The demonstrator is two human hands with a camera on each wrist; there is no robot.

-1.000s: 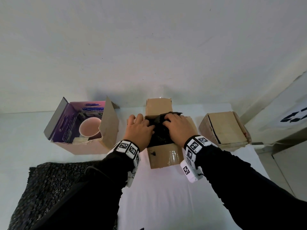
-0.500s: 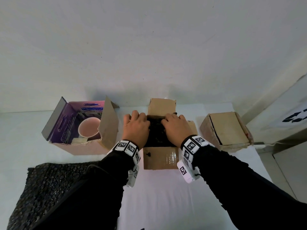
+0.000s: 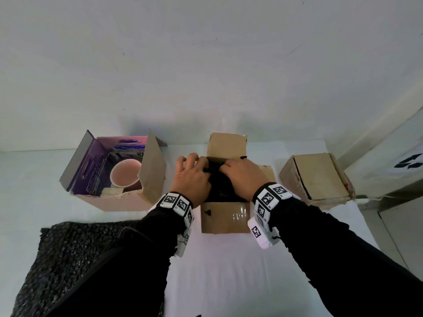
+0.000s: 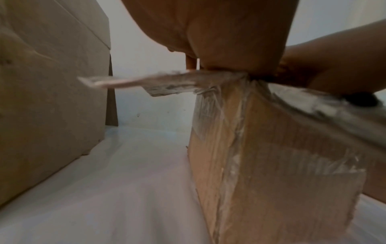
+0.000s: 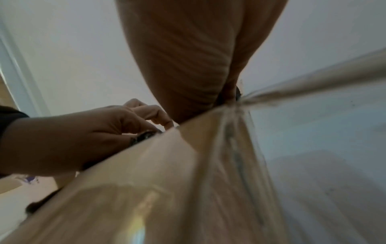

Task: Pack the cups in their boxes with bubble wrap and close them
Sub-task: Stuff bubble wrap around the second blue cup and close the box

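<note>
An open brown cardboard box (image 3: pixel 225 217) stands at the table's middle with its far flap up. Black bubble wrap (image 3: pixel 220 188) fills its opening; whatever lies under the wrap is hidden. My left hand (image 3: pixel 191 177) and right hand (image 3: pixel 240 177) lie side by side on the wrap, fingers curled over its far edge. In the right wrist view the left hand (image 5: pixel 73 140) pinches a bit of black wrap at the box rim. To the left, a pink cup (image 3: pixel 124 176) sits bare in an open box with a purple lining (image 3: pixel 114 200).
A shut brown box (image 3: pixel 320 177) stands to the right, close to a white panel with black arrows (image 3: pixel 400 165). A loose sheet of black bubble wrap (image 3: pixel 68 255) lies at the front left. The white table (image 3: pixel 229 271) meets the wall just behind the boxes.
The wrap, bunched above the box a second ago, now sits lower inside it. Both hands have slid toward the box's far edge, and the box has turned square to me.
</note>
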